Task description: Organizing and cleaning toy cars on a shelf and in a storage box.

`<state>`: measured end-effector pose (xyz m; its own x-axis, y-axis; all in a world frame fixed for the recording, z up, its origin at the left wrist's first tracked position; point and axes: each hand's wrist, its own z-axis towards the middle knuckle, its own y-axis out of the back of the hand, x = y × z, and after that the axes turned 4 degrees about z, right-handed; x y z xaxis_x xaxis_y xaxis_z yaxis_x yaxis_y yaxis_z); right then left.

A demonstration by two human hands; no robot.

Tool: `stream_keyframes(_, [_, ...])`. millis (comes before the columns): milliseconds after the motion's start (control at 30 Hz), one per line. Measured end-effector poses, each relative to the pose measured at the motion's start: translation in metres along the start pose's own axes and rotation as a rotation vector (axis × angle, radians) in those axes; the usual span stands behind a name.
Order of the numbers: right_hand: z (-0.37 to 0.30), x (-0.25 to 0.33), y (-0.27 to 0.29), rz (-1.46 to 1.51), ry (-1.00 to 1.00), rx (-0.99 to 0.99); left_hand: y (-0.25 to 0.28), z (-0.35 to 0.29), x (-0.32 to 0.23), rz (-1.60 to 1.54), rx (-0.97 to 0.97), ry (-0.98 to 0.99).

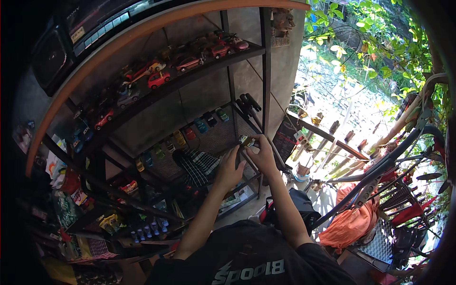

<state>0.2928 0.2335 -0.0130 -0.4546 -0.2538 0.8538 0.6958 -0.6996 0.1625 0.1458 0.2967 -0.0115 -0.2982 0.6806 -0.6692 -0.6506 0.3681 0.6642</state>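
Currently, right hand point(262, 154) pinching small gold-and-dark object point(246, 141) between thumb and fingers; left hand point(230, 172) has fingertips up at object's near side, can't tell if gripping too. Object held up before right part of mesh shelf point(233, 132). Plaid cloth point(198, 164) on same shelf, left of left hand. 1 row of toy cars point(190, 134) behind cloth. Upper shelf point(251, 51) bears more, including 1 red toy car point(158, 80).

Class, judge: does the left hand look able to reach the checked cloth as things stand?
Probably yes: the cloth shows just left of the left hand, with nothing visible between them.
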Motion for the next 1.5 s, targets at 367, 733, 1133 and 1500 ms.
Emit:
stream_keyframes(367, [0.007,-0.015,0.013,-0.301,0.062,0.171,-0.028,0.024,0.008,0.076,0.069,-0.025])
stream_keyframes(733, [0.02,-0.031,0.024,-0.357,0.187,0.313,-0.039,0.023,0.013,0.067,-0.03,-0.041])
stream_keyframes(1133, [0.04,-0.022,0.032,-0.407,0.191,0.367,-0.044,0.046,0.013,0.319,-0.149,0.017])
stream_keyframes(1500, [0.029,-0.028,0.022,-0.645,0.352,0.518,-0.05,0.05,0.013,0.265,-0.293,0.015])
